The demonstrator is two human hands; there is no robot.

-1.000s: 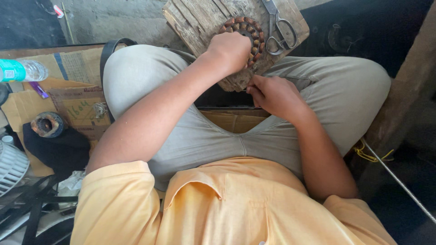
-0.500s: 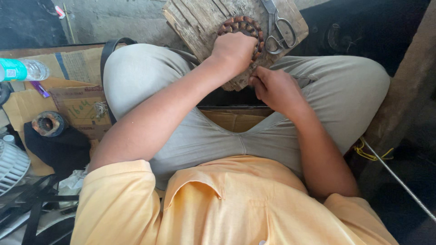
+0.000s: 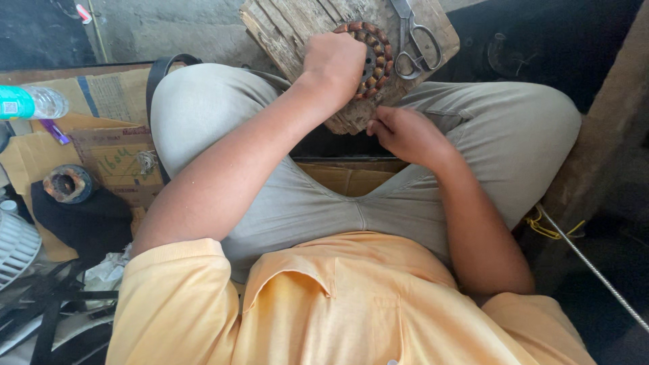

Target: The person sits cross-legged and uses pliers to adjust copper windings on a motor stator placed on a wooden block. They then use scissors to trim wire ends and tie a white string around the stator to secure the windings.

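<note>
Hands meet over a worn wooden block (image 3: 291,30) that rests across the knees at the far side of the head view. On the block lies a round coil (image 3: 376,57), ringed with brown copper windings. The left hand (image 3: 334,64) covers the coil's left half, fingers curled shut and pressed down on it. The right hand (image 3: 405,135) sits nearer, at the block's near edge, fingers bent and pinched together; whether they grip anything I cannot tell. Scissors (image 3: 416,40) lie on the block just right of the coil, handles toward the person. Far left, a plastic bottle (image 3: 30,103) lies on flattened cardboard (image 3: 108,145), with a dark ring (image 3: 66,184) nearer and a white fan grille (image 3: 15,247) at the left edge.
</note>
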